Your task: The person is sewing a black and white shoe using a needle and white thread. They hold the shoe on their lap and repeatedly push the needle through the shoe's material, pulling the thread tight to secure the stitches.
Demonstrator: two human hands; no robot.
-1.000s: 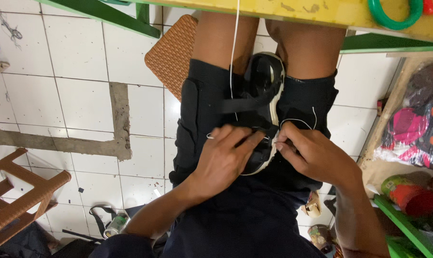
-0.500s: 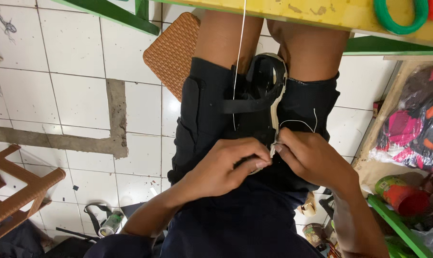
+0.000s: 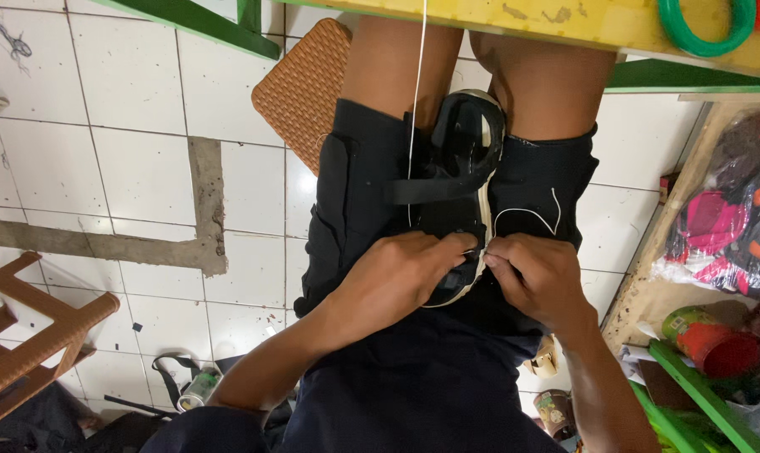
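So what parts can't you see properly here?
Head view only:
- Near end of the black shoe: covered by the left hand and right hand.
- Any needle: too small, behind fingertips.
- White thread: top cut off by the yellow table edge.
- Green ring: cropped by the frame.

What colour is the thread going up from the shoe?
White thread, seen best in the head view against the black shoe.

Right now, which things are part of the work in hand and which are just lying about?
In hand: shoe, white thread, left hand, right hand.
Lying about: brown stool, woven mat, green ring, can, bagged shoes.
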